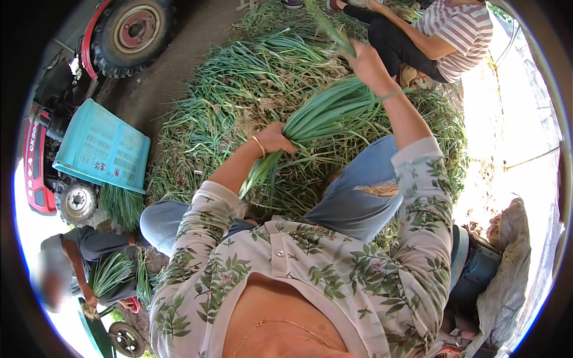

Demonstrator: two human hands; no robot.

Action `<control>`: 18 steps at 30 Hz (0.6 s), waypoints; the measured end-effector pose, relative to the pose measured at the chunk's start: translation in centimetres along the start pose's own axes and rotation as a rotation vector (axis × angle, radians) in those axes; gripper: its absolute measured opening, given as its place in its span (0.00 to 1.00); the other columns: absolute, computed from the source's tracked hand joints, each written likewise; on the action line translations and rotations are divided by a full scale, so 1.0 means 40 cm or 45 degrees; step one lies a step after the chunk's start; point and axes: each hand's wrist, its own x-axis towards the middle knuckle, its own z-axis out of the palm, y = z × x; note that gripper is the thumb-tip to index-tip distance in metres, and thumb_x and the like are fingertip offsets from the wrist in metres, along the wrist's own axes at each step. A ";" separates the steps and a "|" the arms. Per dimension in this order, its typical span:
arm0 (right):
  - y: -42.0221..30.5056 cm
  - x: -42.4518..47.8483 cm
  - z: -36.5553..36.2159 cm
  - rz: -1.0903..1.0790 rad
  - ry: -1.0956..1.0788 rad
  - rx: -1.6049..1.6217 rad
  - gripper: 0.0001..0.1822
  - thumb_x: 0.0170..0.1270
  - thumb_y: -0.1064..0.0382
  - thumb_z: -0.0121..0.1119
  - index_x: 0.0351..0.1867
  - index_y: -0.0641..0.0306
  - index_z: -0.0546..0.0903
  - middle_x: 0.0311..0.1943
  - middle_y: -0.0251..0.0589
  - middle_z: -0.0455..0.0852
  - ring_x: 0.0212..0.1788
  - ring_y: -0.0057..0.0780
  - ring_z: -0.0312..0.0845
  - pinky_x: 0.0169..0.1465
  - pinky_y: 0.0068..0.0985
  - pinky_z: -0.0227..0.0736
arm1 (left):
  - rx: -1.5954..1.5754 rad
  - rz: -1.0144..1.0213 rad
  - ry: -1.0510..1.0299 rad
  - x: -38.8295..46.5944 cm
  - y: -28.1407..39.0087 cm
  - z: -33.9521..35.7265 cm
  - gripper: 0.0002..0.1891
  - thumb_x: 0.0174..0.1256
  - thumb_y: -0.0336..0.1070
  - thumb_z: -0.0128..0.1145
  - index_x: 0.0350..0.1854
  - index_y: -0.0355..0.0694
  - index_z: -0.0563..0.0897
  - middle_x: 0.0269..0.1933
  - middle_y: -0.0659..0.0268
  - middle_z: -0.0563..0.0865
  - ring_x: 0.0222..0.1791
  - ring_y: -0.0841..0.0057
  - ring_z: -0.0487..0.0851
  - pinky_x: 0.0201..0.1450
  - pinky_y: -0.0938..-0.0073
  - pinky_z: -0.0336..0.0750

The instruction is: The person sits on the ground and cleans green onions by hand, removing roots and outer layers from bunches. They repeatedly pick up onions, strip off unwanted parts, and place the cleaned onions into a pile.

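Note:
My left hand [276, 138] is closed around a thick bunch of green leafy stalks [329, 112], which look like Chinese chives or scallions. The bunch fans out to the upper right, and its other end hangs down to the lower left of my fist. Raised above and to the right, my right hand [366, 62] grips a thinner cluster of green stalks [329, 27], blurred at its far end. A large loose heap of the same greens [250, 67], with dry brownish leaves among them, covers the ground around my legs.
A turquoise plastic crate [105, 145] stands tilted at the left beside a red tractor [36, 165] and its large wheel [134, 29]. One person in a striped shirt [461, 36] sits at the upper right; another [80, 255], at the lower left, holds greens. A grey sack [506, 273] lies at the right.

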 end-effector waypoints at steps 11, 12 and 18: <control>0.384 -0.378 -0.260 0.804 -0.416 -0.833 0.20 0.52 0.55 0.60 0.42 0.67 0.78 0.39 0.55 0.80 0.44 0.47 0.76 0.46 0.38 0.70 | 0.006 0.187 0.392 -0.219 -0.080 -0.386 0.13 0.34 0.28 0.67 0.29 0.34 0.83 0.26 0.68 0.83 0.26 0.81 0.77 0.36 0.76 0.72; 0.374 -0.354 -0.254 0.717 -0.364 -0.794 0.20 0.52 0.54 0.61 0.42 0.67 0.78 0.38 0.54 0.81 0.43 0.47 0.77 0.45 0.36 0.70 | 0.042 0.209 0.415 -0.224 -0.079 -0.402 0.13 0.34 0.28 0.67 0.28 0.34 0.82 0.26 0.69 0.83 0.26 0.82 0.76 0.36 0.76 0.72; -0.095 -0.077 -0.088 0.282 0.233 0.237 0.12 0.59 0.60 0.57 0.37 0.66 0.80 0.34 0.40 0.83 0.35 0.25 0.78 0.41 0.23 0.70 | 0.262 0.137 0.542 -0.336 -0.075 -0.449 0.11 0.36 0.27 0.66 0.27 0.34 0.81 0.24 0.73 0.80 0.25 0.86 0.72 0.33 0.79 0.69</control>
